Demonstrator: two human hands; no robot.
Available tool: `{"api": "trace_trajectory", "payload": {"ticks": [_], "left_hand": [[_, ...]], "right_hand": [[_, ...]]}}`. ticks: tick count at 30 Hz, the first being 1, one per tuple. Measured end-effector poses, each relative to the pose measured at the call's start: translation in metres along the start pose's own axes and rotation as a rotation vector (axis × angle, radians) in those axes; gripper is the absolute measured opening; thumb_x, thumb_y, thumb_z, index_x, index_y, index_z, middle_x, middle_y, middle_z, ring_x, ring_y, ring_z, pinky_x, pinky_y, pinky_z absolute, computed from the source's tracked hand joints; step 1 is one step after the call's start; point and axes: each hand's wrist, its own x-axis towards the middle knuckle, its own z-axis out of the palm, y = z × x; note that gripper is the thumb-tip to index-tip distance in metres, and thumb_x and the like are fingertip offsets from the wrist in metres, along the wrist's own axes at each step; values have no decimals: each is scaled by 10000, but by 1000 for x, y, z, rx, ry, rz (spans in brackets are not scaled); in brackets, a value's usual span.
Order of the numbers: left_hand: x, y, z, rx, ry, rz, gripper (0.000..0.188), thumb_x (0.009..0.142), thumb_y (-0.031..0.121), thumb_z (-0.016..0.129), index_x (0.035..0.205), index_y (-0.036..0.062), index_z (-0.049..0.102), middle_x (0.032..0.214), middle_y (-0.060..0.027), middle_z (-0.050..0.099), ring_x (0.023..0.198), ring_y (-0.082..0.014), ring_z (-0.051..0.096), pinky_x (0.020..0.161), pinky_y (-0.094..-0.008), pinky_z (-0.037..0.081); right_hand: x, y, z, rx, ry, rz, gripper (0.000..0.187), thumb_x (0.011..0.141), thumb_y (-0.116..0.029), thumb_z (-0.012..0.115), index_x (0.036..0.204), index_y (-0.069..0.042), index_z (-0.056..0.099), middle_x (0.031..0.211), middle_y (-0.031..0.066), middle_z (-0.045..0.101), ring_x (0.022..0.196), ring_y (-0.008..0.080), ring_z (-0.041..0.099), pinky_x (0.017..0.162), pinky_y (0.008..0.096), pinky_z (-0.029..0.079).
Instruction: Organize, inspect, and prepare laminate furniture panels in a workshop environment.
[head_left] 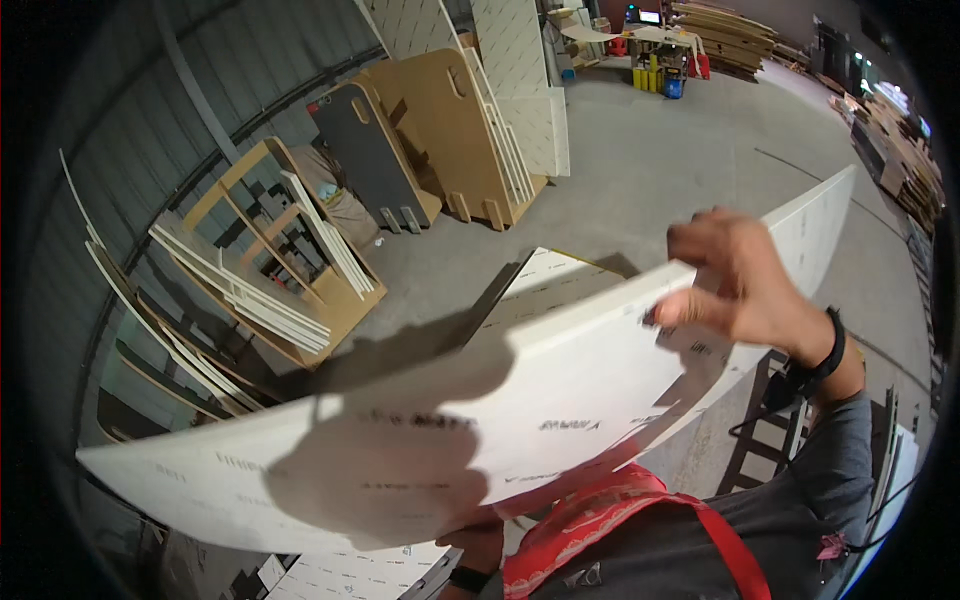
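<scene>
A long white board (590, 390) with printed film spans the view, tilted on edge in front of my body. My right hand (745, 280) is closed over its upper edge, thumb on the near face and fingers over the far side. Low at the board's bottom edge is my left hand (478, 543), mostly hidden, its visible part wrapped against that edge. Shadows fall across the board's face. Beyond it, another white printed sheet (550, 278) shows partly. More white printed panels (350, 574) lie below, near my left hand.
Wooden racks (355, 305) holding white strips stand at the left, before a corrugated wall (130, 100). Farther back are a grey panel (365, 150) and a brown panel stand (425, 100). A worktable (640, 35) and stacked sheets (725, 38) are at the back. Metal framing (755, 455) lies at right.
</scene>
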Motion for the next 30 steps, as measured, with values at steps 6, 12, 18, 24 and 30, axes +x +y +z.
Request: {"api": "trace_trajectory", "payload": {"ticks": [6, 12, 18, 24, 30], "left_hand": [[0, -51, 56, 34, -159, -146, 923, 744, 831, 199, 1355, 160, 365, 1321, -81, 449, 1139, -291, 452, 935, -448, 383], [18, -136, 110, 22, -280, -340, 907, 755, 821, 199, 1364, 167, 351, 1337, -86, 434, 1161, -298, 435, 943, -453, 376], [39, -217, 166, -3, -405, -583, 891, 766, 811, 198, 1373, 173, 336, 1353, -91, 420, 1184, -306, 418, 952, -458, 368], [95, -311, 201, -429, -832, -991, 990, 740, 831, 114, 1447, 139, 159, 1479, -109, 235, 1354, -340, 207, 1091, -521, 165], [114, -386, 312, 406, -478, -833, 762, 898, 645, 149, 1424, 99, 227, 1459, -109, 276, 1327, -291, 275, 1084, -457, 222]], "right_hand": [[-7, 14, -95, -37, 87, 271, 625, 707, -591, 651, 742, 32, 622, 582, 120, 536, 570, 243, 548, 553, 344, 415], [-29, 79, -111, -338, 15, 354, 683, 730, -679, 556, 735, -2, 642, 595, 134, 563, 591, 296, 567, 563, 380, 427], [-82, 197, -114, -429, -56, 603, 685, 760, -690, 504, 734, -18, 633, 636, 165, 587, 651, 354, 582, 619, 417, 446], [-164, 311, -129, -432, 3, 867, 632, 777, -627, 524, 734, -5, 626, 653, 186, 593, 680, 370, 590, 632, 425, 448], [-222, 391, -145, -413, 142, 1162, 475, 785, -463, 566, 728, 7, 597, 653, 178, 592, 653, 332, 590, 618, 399, 440]]}}
